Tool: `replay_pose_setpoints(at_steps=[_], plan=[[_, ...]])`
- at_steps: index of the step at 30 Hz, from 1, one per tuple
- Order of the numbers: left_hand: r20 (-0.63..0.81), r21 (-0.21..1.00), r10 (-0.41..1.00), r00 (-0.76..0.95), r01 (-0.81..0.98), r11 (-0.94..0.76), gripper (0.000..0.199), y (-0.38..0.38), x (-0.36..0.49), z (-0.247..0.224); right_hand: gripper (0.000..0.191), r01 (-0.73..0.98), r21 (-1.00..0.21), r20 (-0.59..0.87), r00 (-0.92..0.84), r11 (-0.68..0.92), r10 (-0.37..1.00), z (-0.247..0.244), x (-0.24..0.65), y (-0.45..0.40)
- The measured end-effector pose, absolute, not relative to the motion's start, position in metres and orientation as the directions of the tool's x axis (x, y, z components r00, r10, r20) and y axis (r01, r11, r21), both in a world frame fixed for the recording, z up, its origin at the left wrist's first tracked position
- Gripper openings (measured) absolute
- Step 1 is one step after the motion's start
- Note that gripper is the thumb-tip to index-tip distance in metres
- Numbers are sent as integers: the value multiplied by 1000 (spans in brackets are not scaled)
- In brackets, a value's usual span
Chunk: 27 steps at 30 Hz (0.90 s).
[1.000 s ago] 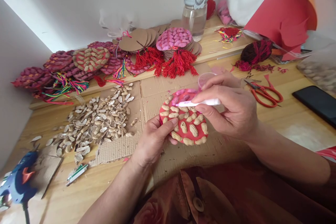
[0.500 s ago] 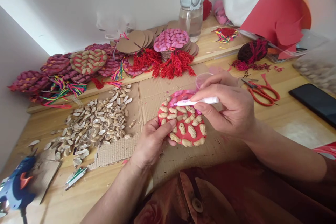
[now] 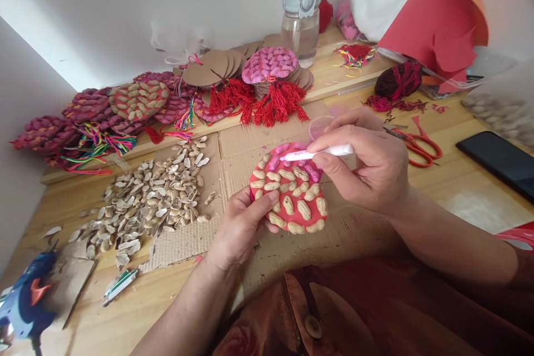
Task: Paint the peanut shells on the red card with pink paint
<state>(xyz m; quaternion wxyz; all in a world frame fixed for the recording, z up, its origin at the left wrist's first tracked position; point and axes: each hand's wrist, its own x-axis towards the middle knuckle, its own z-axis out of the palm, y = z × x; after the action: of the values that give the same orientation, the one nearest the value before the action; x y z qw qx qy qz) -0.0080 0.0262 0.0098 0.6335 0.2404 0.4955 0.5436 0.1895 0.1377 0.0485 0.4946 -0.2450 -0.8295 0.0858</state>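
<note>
A round red disc (image 3: 294, 217) covered with peanut shells is held by its left edge in my left hand (image 3: 246, 222), thumb on top and fingers beneath. The shells along its far side are pink, while those on the near part are plain tan. My right hand (image 3: 367, 164) pinches a white marker (image 3: 336, 150) between thumb and fingers. The marker's pink tip is at the shells near the disc's far edge. Brown cardboard (image 3: 267, 267) lies on the table under the disc.
Peanut shells (image 3: 167, 194) are heaped at the left, with a blue glue gun (image 3: 31, 295) nearer. Finished pieces with tassels (image 3: 277, 103) and a bottle (image 3: 300, 28) line the back. Orange scissors (image 3: 421, 147) and a black phone (image 3: 496, 161) lie at the right.
The marker in my right hand has shifted slightly right and away from me, its tip now farther up the disc. My left hand still holds the disc. The whole view has moved slightly.
</note>
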Motion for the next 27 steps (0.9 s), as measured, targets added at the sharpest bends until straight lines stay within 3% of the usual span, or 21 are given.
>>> replay_pose_setpoints(at_steps=[16, 27], plan=[[-365, 847, 926, -100, -448, 285, 32, 25, -9, 9, 7, 288, -432, 758, -397, 854, 518, 47, 188, 137], [-278, 944, 953, -123, -218, 247, 29, 22, -11, -2, 6, 309, -432, 778, -347, 847, 524, 47, 189, 137]])
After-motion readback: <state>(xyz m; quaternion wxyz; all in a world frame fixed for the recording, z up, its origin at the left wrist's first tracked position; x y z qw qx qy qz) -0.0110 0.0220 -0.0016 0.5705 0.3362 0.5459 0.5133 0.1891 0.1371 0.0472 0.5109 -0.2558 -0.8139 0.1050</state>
